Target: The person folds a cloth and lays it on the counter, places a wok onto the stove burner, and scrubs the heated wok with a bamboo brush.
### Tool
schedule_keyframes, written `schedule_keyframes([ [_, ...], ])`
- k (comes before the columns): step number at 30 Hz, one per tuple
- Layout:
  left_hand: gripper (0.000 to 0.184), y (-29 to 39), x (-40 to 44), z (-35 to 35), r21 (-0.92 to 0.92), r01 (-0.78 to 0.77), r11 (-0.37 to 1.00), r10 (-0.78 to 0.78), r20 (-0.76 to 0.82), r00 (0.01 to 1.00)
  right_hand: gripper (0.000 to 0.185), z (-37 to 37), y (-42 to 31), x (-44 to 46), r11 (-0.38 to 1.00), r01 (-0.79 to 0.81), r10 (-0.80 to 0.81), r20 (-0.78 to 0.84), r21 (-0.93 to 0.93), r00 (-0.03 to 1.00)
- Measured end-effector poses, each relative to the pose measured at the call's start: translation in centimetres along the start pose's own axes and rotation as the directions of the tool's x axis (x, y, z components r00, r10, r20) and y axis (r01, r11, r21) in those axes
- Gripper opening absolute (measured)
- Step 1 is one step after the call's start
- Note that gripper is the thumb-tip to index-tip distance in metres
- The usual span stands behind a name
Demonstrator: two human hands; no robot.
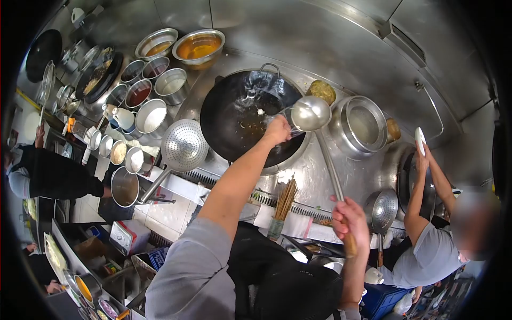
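Over the right side of a large black wok (226,114) is my left hand (279,130), its fingers closed on something clear or shiny that I cannot make out. A small white lump and a little dark liquid lie in the wok's bottom. My right hand (350,220) is wrapped round the handle of a metal ladle (311,113). The ladle's round bowl is raised beside my left hand, above the wok's right rim. A perforated strainer (184,145) rests at the wok's lower left.
Bowls of amber liquid (198,48) and metal seasoning pots (151,116) stand left. Nested metal pots (365,125) are at the right. Bamboo sticks (286,200) stand in front. A co-worker (432,250) at right holds a white dish; another person (58,173) is at left.
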State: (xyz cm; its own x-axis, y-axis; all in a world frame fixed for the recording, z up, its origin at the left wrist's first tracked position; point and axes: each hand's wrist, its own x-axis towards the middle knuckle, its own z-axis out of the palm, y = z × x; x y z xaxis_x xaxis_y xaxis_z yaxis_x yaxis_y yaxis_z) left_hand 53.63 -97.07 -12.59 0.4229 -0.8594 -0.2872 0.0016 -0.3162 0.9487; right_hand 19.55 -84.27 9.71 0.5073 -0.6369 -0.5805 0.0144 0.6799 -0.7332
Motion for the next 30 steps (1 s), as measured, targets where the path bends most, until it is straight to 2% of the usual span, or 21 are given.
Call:
schedule_keyframes([
  [1, 0.014, -0.6, 0.9, -0.7, 0.120, -0.014, 0.993, 0.016, -0.013, 1.000, 0.035, 0.2, 1.3, 1.3, 0.985, 0.030, -0.040, -0.060, -0.171, 0.997],
  [2, 0.015, -1.6, 1.4, -1.8, 0.389, -0.141, 0.910, 0.173, -0.048, 0.984, 0.036, -0.1, 2.6, 2.5, 0.940, 0.046, -0.088, -0.112, -0.337, 0.990],
  [3, 0.016, -2.3, 1.2, -3.2, 0.420, -0.148, 0.895, 0.207, -0.099, 0.973, 0.036, -1.3, 4.2, 3.9, 0.942, 0.034, -0.076, -0.113, -0.335, 0.991],
  [4, 0.018, -2.8, 0.8, -4.9, 0.451, -0.150, 0.880, 0.241, -0.151, 0.959, 0.041, -2.8, 6.2, 5.4, 0.883, 0.126, -0.197, -0.113, -0.453, 0.974],
  [5, 0.020, -3.6, 0.6, -7.3, 0.445, -0.166, 0.880, 0.238, -0.110, 0.965, 0.046, -4.2, 8.1, 6.6, 0.799, 0.210, -0.315, -0.094, -0.563, 0.945],
  [6, 0.022, -4.3, 0.1, -9.9, 0.438, -0.182, 0.880, 0.237, -0.074, 0.969, 0.046, -5.5, 10.0, 7.4, 0.802, 0.202, -0.301, -0.088, -0.562, 0.950],
  [8, 0.028, -4.4, -3.4, -15.4, 0.547, -0.408, 0.731, 0.510, -0.042, 0.859, 0.051, -7.6, 13.3, 8.0, 0.553, 0.267, -0.551, -0.106, -0.790, 0.828],
  [9, 0.034, -4.6, -5.2, -17.8, 0.543, -0.405, 0.736, 0.518, -0.066, 0.853, 0.049, -7.7, 14.3, 7.8, 0.514, 0.196, -0.558, -0.152, -0.835, 0.816],
  [10, 0.039, -5.0, -6.7, -20.0, 0.537, -0.406, 0.740, 0.528, -0.090, 0.844, 0.049, -8.8, 16.2, 8.2, 0.519, 0.195, -0.552, -0.152, -0.832, 0.820],
  [12, 0.035, -6.3, -10.0, -23.6, 0.438, -0.361, 0.824, 0.470, -0.169, 0.866, 0.048, -12.0, 20.8, 9.5, 0.327, 0.129, -0.703, -0.150, -0.936, 0.695],
  [13, 0.031, -6.5, -11.9, -24.7, 0.507, -0.328, 0.797, 0.482, -0.207, 0.851, 0.050, -11.5, 21.0, 8.7, 0.398, 0.067, -0.633, -0.221, -0.915, 0.742],
  [14, 0.027, -6.6, -13.8, -25.4, 0.573, -0.291, 0.766, 0.498, -0.243, 0.832, 0.050, -12.1, 21.8, 8.6, 0.396, 0.072, -0.635, -0.216, -0.915, 0.742],
  [17, 0.023, -7.7, -17.8, -25.9, 0.607, -0.209, 0.766, 0.474, -0.315, 0.822, 0.054, -13.4, 24.8, 8.0, 0.345, -0.077, -0.574, -0.275, -0.936, 0.771],
  [18, 0.023, -8.4, -18.6, -26.1, 0.609, -0.220, 0.762, 0.482, -0.306, 0.821, 0.054, -13.0, 25.4, 7.9, 0.351, -0.077, -0.580, -0.281, -0.933, 0.764],
  [20, 0.021, -10.9, -19.2, -26.1, 0.564, -0.246, 0.788, 0.491, -0.336, 0.804, 0.054, -12.5, 26.7, 7.8, 0.278, -0.121, -0.688, -0.285, -0.953, 0.667],
  [24, 0.018, -11.6, -21.8, -24.3, 0.520, -0.314, 0.795, 0.519, -0.313, 0.795, 0.054, -12.3, 28.2, 9.2, 0.198, -0.144, -0.714, -0.243, -0.970, 0.657],
  [26, 0.019, -11.7, -23.5, -23.8, 0.543, -0.329, 0.772, 0.545, -0.300, 0.783, 0.055, -10.0, 27.2, 10.0, 0.015, -0.136, -0.750, -0.101, -0.991, 0.653],
  [27, 0.019, -11.3, -24.7, -23.6, 0.531, -0.334, 0.779, 0.531, -0.275, 0.802, 0.062, -8.0, 26.4, 10.3, 0.090, -0.079, -0.680, -0.119, -0.993, 0.723],
  [28, 0.020, -11.1, -25.6, -23.5, 0.518, -0.338, 0.786, 0.516, -0.247, 0.820, 0.062, -5.8, 26.4, 10.9, 0.091, -0.078, -0.680, -0.119, -0.993, 0.724],
  [30, 0.019, -11.8, -26.9, -23.5, 0.502, -0.354, 0.789, 0.523, -0.248, 0.815, 0.070, -2.2, 27.0, 11.7, 0.272, -0.055, -0.506, -0.191, -0.961, 0.841],
])
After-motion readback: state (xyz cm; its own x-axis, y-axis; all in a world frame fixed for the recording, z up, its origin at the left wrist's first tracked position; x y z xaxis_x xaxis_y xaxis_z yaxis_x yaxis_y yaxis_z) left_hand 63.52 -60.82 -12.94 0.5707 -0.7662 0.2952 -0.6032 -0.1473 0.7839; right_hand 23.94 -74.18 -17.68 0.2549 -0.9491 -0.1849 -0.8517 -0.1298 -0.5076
